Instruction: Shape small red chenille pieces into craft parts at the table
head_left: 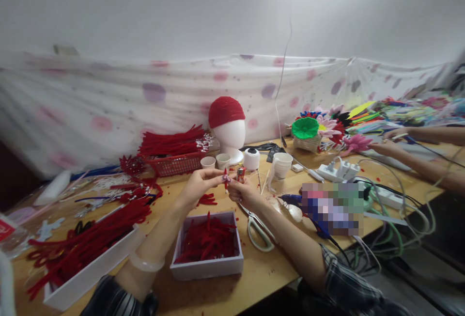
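My left hand (201, 182) and my right hand (242, 192) meet above the table, both pinching a small red pipe-cleaner piece (225, 179) between fingertips. Below them sits a pale box (207, 267) filled with short red pipe-cleaner pieces. White-handled scissors (258, 231) lie under my right forearm. A small red and silver object (240, 174) stands just behind my right hand.
A white tray (83, 277) of long red pipe cleaners lies at left. A red basket (174, 165), a foam head with a red cap (228, 127), paper cups (281, 163), a thread spool (251, 158), power strips (336, 170) and cables crowd the back. Another person's arms (417, 153) work at right.
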Demonstrator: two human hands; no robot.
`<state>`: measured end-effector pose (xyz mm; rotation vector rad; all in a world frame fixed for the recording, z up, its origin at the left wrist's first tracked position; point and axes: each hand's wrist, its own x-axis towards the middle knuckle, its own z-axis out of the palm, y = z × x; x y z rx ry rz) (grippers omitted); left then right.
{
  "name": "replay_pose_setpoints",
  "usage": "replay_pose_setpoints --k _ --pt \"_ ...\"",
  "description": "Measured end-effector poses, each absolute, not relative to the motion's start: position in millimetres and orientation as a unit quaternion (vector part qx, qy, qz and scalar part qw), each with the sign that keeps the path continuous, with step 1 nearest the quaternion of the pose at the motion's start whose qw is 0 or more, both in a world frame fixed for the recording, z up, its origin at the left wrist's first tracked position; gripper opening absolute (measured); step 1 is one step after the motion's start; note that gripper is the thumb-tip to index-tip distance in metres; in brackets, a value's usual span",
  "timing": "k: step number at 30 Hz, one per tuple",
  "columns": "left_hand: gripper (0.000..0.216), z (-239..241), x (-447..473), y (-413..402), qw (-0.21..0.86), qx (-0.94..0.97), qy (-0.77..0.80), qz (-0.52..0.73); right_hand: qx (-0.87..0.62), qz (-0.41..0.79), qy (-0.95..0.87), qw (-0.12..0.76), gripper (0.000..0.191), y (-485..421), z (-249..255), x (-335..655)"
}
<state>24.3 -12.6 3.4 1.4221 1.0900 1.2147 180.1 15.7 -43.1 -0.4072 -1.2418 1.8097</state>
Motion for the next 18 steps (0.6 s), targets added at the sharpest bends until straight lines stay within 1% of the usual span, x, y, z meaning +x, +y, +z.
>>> replay_pose_setpoints --k 2,5,8,10,13,18 --pt "0.036 1.5 25.1 -11.3 0.507 0.553 0.426 0.506 -0.166 0.730 -0.498 0.438 0.038 15.2 -43.1 180.0" --pt "0.032 4.8 25.6 -12.5 0.507 0.545 0.407 0.529 -0.167 0.755 -0.483 0.410 0.038 16.7 -44.4 181.1" --pt "0.027 13.3 24.7 -16.0 0.475 0.527 0.392 0.586 -0.174 0.784 -0.463 0.375 0.053 20.3 -47.9 181.8" --pt "0.025 18.5 24.0 -18.2 0.455 0.522 0.384 0.611 -0.195 0.787 -0.465 0.355 0.057 22.4 -50.4 180.9" --pt "0.022 22.1 24.3 -19.7 0.434 0.521 0.371 0.635 -0.230 0.792 -0.465 0.322 0.055 22.8 -51.6 178.1" --pt "0.019 19.4 27.7 -19.6 0.415 0.509 0.373 0.656 -0.258 0.786 -0.471 0.304 0.052 18.0 -48.5 173.3"
